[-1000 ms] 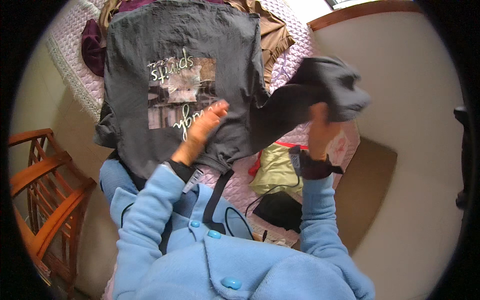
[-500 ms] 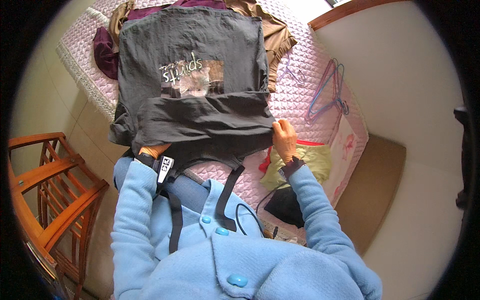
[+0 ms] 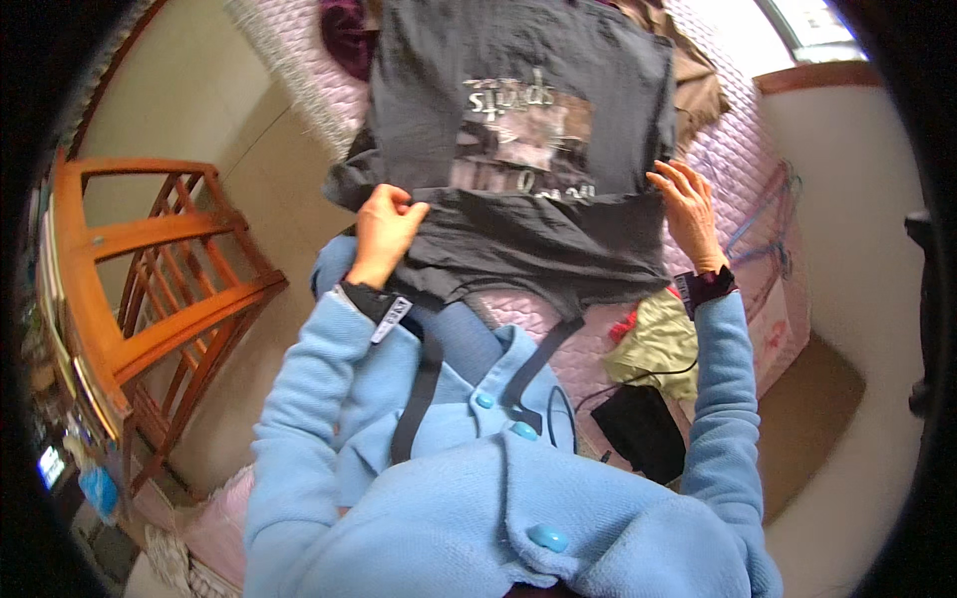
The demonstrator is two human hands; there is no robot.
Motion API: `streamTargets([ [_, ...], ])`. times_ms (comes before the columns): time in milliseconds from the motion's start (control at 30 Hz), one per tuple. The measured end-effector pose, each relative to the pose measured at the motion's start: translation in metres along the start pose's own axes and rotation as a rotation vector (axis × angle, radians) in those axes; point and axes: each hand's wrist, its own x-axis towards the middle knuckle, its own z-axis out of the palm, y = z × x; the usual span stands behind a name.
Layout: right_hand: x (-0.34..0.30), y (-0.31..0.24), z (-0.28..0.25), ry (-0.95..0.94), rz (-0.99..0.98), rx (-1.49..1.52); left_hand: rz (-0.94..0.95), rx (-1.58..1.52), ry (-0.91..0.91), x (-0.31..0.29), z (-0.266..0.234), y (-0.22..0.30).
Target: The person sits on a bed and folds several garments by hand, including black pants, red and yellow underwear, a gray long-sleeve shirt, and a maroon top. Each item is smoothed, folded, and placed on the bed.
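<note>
A dark grey T-shirt with a picture and pale lettering lies spread in front of me, its near part turned over in a loose fold. At the fold's left end, my left hand has its fingers closed in a pinch on the fabric. My right hand hovers at the shirt's right edge with fingers spread, the fingertips beside or just touching the cloth. Whether they press on it I cannot tell.
Brown clothing and a maroon garment lie beyond the shirt on a pink quilted bed cover. Hangers, a yellow-green cloth and a black pouch are at right. A wooden chair stands left.
My left hand has come out from under the shirt's near left side to the fold. My right hand has let go of the right edge and opened. The view has shifted.
</note>
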Motion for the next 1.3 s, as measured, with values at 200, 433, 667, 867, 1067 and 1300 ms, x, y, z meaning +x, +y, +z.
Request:
streamTargets([
  [200,0.02,0.007,0.005,-0.131,-0.014,-0.047,0.064,0.168,-0.012,-0.013,0.005,0.012],
  [433,0.004,0.046,0.012,-0.055,-0.01,0.042,0.156,-0.544,-0.321,-0.044,-0.032,0.068],
  [667,0.001,0.057,0.021,-0.127,0.042,0.13,-0.496,-0.788,-0.606,-0.043,-0.029,0.044],
  [867,0.001,0.066,0.033,-0.111,0.2,0.103,-0.185,-0.852,-0.623,-0.057,-0.028,0.039],
  [1067,-0.024,0.033,0.029,0.202,0.349,0.199,-0.103,-0.541,-0.406,-0.008,-0.015,0.005],
  [1300,-0.124,-0.048,0.007,0.098,0.313,0.207,0.191,0.251,0.007,0.023,-0.005,0.022],
])
